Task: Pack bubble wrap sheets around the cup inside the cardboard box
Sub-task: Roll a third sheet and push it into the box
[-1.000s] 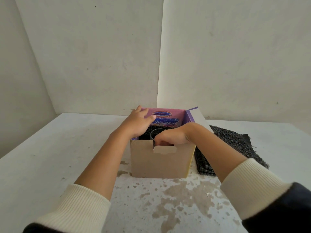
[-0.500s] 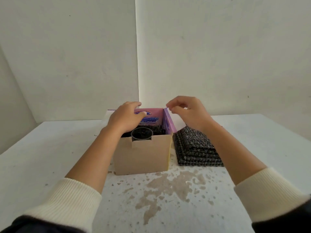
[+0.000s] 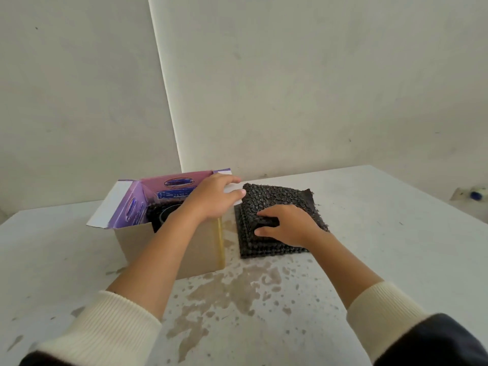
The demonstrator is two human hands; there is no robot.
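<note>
An open cardboard box (image 3: 200,249) with purple inner flaps stands on the white table. Inside it a dark cup (image 3: 169,216) shows partly, with black bubble wrap (image 3: 155,211) packed beside it. A stack of black bubble wrap sheets (image 3: 274,196) lies just right of the box. My left hand (image 3: 214,199) reaches across the box and holds its right flap down at the edge. My right hand (image 3: 287,225) rests on the stack, thumb and fingers pinching the top sheet.
The white table (image 3: 369,247) has brown stained patches in front of the box. Bare walls stand close behind. A small object with a blue cap (image 3: 475,194) lies beyond the table's far right edge.
My right hand left the box's flap and came down onto the bubble wrap stack. My left hand moved from the left side across to the right flap. The view shifted right.
</note>
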